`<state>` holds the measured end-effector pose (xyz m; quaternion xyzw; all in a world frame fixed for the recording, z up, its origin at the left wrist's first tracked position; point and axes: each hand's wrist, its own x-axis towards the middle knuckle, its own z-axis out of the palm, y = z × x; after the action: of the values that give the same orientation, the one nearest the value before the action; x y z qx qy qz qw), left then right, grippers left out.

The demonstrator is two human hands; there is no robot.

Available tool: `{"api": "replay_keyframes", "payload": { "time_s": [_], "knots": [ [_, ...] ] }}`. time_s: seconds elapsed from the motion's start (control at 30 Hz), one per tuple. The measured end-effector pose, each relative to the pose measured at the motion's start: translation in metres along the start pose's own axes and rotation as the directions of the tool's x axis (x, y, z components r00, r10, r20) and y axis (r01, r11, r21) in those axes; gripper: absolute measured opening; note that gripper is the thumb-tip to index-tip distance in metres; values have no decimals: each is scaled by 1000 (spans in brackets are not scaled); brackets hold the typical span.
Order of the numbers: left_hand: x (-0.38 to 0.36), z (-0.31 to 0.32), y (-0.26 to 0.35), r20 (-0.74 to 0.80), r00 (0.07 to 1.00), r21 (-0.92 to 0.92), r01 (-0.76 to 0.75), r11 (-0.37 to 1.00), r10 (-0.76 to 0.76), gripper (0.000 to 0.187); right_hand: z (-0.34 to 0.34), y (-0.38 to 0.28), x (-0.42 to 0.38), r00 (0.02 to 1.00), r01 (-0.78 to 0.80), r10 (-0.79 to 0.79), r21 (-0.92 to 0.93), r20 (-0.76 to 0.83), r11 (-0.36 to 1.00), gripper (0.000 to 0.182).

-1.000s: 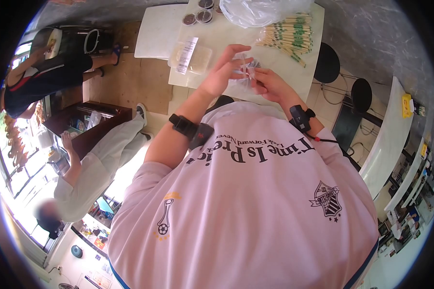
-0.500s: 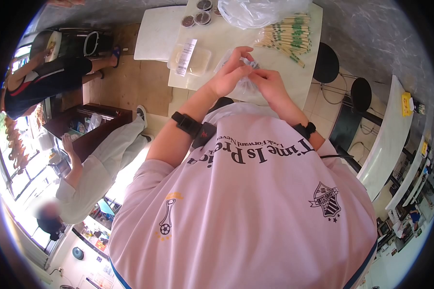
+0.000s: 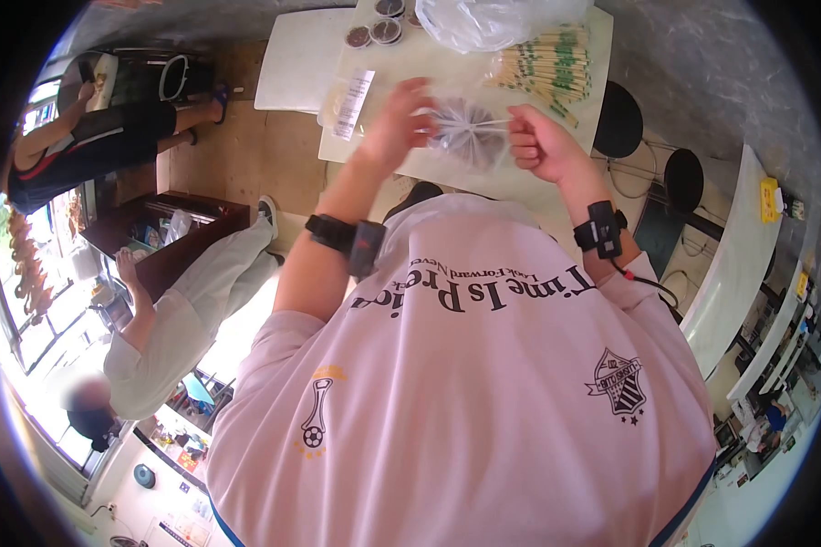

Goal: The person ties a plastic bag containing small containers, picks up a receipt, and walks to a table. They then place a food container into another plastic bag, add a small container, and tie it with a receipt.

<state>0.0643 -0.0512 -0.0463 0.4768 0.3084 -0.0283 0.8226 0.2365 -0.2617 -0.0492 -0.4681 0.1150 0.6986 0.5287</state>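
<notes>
A clear plastic bag [image 3: 468,135], gathered in creases at its top, lies on the near side of the pale table. My right hand [image 3: 540,144] pinches a thin stretched strand of the bag and holds it out to the right. On the bag's other side is my left hand [image 3: 395,126], smeared by motion, its fingers right at the bag's edge. What the bag holds is hidden under the creased plastic. Left of my left hand, a printed paper slip [image 3: 354,104] rests on a clear plastic container [image 3: 336,117], which my arm partly covers.
Wrapped chopsticks [image 3: 547,68] with green print fan out at the table's right, beside a crumpled white plastic bag [image 3: 488,20]. Small lidded cups [image 3: 386,33] stand at the back. Black stools [image 3: 618,118] are to the right. Two people [image 3: 187,314] are at the left.
My hands have moved apart from their meeting point over the bag, left hand leftward and right hand rightward. A strand of the bag is now stretched to my right hand.
</notes>
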Motion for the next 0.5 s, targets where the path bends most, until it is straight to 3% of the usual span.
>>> {"api": "replay_keyframes", "payload": {
  "time_s": [0.03,0.07,0.1,0.17,0.2,0.23,0.3,0.33,0.4,0.43,0.5],
  "knots": [
    [2,-17,-6,-199,969,-309,82,947,-149,60,-19,1,7,991,36,-28,57,-128,998,31],
    [0,-25,-9,-178,939,-489,175,854,-295,40,-34,13,21,989,-7,6,-11,-145,1000,30],
    [4,-25,-19,-176,941,-488,172,856,-290,40,-35,18,23,989,-2,0,-14,-145,1000,30],
    [11,-16,-37,-224,953,-382,105,918,-203,40,-27,25,25,973,35,-24,45,-231,998,29],
    [0,-1,-28,-198,979,-215,6,977,-49,38,-20,26,19,973,29,-19,42,-230,999,29],
    [-11,15,-13,-204,978,-221,5,975,-51,38,-11,23,10,978,67,-60,28,-201,997,24],
    [-29,43,9,89,993,-92,-64,994,72,37,10,30,-2,980,98,-94,13,-176,995,20],
    [-34,54,9,86,993,-100,-68,993,76,37,26,35,-3,980,144,-141,12,-139,989,19],
    [-41,69,10,316,945,44,-101,994,82,49,45,41,-7,977,191,-191,-3,-94,981,18],
    [-44,68,10,304,948,39,-113,993,96,49,53,45,-7,972,229,-225,63,-68,971,16],
    [-55,60,8,449,875,173,-281,944,178,52,62,50,-4,971,241,-239,116,-26,964,15]
  ]
}}
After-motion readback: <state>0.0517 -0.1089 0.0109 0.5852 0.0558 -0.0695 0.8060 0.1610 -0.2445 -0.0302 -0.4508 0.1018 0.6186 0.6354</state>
